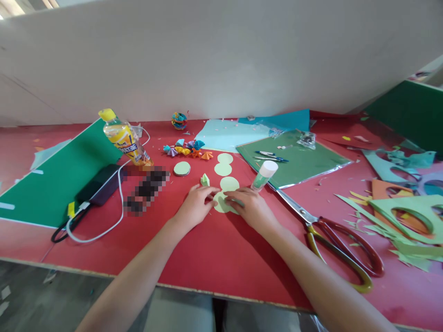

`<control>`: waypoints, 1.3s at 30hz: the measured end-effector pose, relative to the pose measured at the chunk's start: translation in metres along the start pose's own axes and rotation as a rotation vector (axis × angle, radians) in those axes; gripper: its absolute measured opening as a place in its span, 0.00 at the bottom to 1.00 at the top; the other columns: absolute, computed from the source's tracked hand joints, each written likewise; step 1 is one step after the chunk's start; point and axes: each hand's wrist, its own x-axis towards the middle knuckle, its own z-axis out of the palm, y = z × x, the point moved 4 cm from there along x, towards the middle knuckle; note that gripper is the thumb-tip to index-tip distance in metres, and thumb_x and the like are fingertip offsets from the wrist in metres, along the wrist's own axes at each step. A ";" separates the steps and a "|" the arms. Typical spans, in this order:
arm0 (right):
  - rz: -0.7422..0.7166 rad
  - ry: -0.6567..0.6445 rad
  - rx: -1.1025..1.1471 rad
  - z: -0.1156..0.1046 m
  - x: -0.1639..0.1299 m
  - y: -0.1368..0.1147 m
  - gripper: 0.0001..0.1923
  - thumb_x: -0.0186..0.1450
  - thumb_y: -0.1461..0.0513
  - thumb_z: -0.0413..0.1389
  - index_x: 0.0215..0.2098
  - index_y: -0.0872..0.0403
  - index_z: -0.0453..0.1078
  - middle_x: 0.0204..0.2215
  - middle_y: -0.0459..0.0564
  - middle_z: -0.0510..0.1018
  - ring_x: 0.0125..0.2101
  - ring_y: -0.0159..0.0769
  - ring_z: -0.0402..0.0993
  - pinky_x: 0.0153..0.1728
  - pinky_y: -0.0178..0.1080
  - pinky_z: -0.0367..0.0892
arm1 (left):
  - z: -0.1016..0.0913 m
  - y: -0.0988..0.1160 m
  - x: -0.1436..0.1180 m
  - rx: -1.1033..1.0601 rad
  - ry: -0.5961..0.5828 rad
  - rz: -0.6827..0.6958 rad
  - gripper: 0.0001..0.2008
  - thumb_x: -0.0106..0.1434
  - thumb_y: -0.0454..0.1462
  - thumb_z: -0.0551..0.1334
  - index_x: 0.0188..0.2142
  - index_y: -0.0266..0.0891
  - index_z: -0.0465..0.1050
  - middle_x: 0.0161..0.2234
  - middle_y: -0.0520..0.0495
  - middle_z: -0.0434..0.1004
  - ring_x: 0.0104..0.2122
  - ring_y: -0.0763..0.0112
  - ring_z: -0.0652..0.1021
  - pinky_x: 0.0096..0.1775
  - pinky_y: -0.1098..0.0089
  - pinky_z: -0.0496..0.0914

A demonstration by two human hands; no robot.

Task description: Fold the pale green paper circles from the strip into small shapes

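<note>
Between my two hands lies a light green paper circle (220, 203) on the red tabletop. My left hand (196, 205) has its thumb and index finger at the circle's left edge, pinching it. From the right, the curled fingers of my right hand (252, 208) grip the same circle and cover part of it. Directly beyond are several more pale green circles (229, 184), some overlapping in a column. A small folded green paper piece (205, 180) sits just past my left hand. A glue stick (265, 174) with a white cap stands tilted beyond my right hand.
Large scissors (306, 216) lie right of my right arm, near cut paper scraps (404, 216). A green board (294, 154) holds pens (272, 157). To the left are a stack of circles (182, 168), folded colourful papers (188, 149), a drink bottle (124, 140) and a cabled black box (100, 184).
</note>
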 end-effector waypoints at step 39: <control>0.294 0.198 0.753 -0.017 -0.004 -0.012 0.17 0.57 0.55 0.60 0.41 0.53 0.67 0.25 0.46 0.76 0.25 0.33 0.72 0.27 0.34 0.67 | -0.007 0.019 -0.004 -0.763 0.067 -0.184 0.17 0.51 0.38 0.68 0.39 0.34 0.72 0.34 0.44 0.78 0.36 0.66 0.78 0.39 0.68 0.72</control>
